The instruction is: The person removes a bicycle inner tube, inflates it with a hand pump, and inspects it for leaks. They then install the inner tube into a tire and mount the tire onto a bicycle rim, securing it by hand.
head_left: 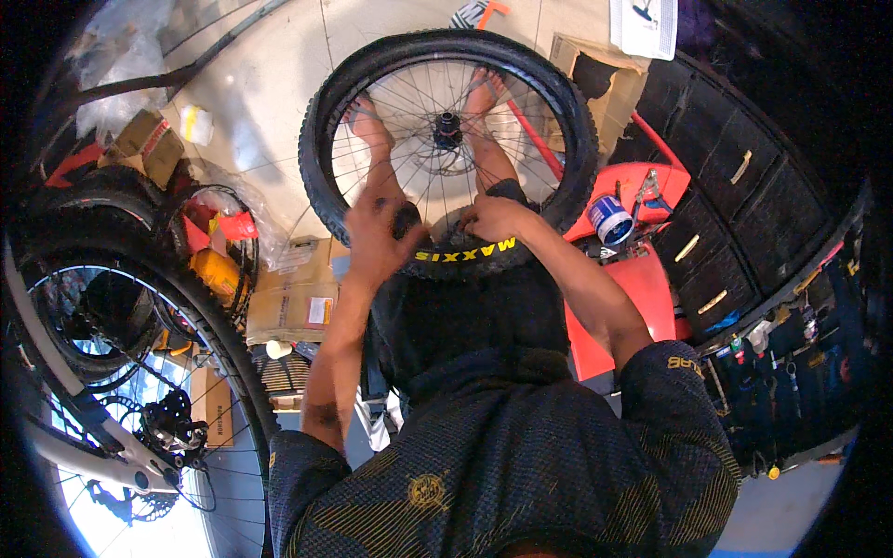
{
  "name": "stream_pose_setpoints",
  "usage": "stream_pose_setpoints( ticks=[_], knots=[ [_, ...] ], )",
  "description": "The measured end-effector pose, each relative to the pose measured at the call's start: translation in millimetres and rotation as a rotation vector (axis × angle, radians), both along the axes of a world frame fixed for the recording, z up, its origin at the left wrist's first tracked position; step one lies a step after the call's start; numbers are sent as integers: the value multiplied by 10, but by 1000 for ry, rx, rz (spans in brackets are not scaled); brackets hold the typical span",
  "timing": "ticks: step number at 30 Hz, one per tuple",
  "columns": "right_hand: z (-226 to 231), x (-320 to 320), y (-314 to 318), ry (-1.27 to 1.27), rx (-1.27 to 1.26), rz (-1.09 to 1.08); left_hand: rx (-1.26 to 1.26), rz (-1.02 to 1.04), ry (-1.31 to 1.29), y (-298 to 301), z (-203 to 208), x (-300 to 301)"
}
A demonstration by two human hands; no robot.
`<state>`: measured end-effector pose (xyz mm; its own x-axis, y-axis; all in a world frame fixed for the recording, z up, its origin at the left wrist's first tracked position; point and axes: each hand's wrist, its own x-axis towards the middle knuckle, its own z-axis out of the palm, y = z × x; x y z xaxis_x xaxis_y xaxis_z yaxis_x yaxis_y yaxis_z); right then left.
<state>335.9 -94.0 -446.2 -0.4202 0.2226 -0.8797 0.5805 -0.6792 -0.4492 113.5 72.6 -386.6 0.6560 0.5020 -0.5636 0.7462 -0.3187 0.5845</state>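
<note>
A bicycle wheel with a black knobby tire (580, 149) leans upright against my lap, yellow lettering on its near sidewall. Thin spokes run to a black hub (447, 130) at its middle, and my legs and bare feet show through them. My left hand (381, 237) is at the wheel's near left edge, slightly blurred, fingers spread apart and holding nothing I can see. At the near right edge, my right hand (499, 221) has its fingers curled over the tire's inner edge by the rim. What lies under those fingertips is hidden.
Left stands a bicycle with a large rear wheel (223, 363). Cardboard boxes (293, 298) and an orange-yellow item (216, 272) lie beyond it. Right are a red stand (623, 307), a blue-and-white tub (612, 221), black drawers (726, 177) and hanging tools (791, 381). An open carton (605, 88) sits far right.
</note>
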Motion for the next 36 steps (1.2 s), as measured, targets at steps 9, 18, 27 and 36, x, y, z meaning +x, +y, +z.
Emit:
stream_pose_setpoints(
  ticks=[9, 18, 27, 36],
  knots=[
    [153, 33, 173, 43, -33, -105, -912, 1633, 258, -111, -581, -830],
    [257, -46, 282, -98, 55, -117, -755, 1686, 397, -369, -839, -1070],
    [281, -43, 391, -147, 185, -101, -811, 1875, 120, -468, -679, -1011],
    [519, 51, 501, -188, 303, -56, -919, 1881, -73, -529, -748, -1070]
  ],
)
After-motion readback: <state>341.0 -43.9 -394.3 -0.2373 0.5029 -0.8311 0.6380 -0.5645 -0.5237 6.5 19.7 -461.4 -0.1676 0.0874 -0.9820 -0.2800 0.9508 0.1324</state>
